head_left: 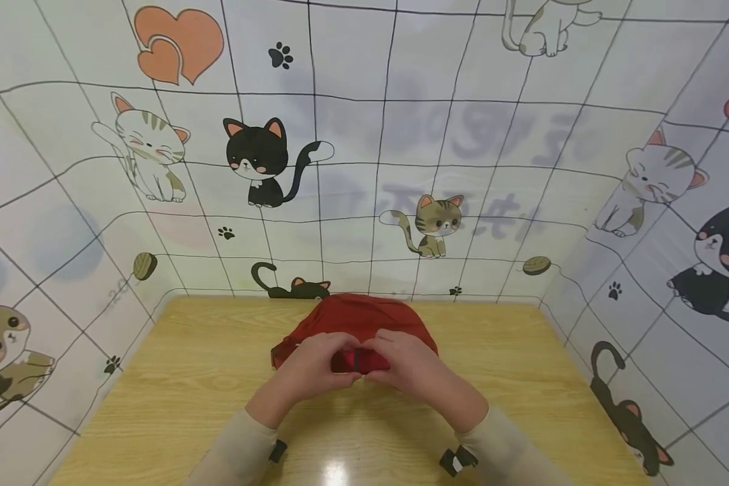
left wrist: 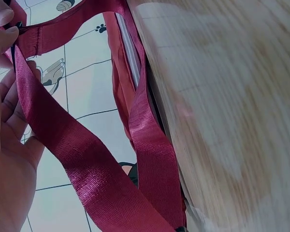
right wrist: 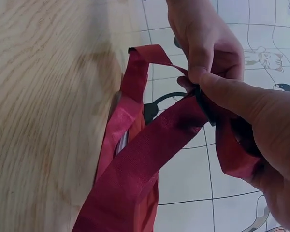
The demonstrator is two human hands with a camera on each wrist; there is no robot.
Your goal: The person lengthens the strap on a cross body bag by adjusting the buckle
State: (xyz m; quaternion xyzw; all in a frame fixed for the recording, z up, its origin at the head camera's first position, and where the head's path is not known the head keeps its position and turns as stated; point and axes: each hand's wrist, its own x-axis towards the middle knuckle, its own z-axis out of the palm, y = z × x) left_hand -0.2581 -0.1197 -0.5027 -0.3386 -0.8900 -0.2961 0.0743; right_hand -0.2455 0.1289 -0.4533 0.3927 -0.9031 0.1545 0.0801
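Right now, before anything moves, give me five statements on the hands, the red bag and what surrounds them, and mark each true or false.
1. The left hand and right hand both hold the red strap. True.
2. The wall bears printed cats. True.
3. The red bag hangs on the wall. False: it rests on the wooden table.
4. A dark buckle is on the strap. True.
5. The hands are at opposite edges of the table. False: they are close together.
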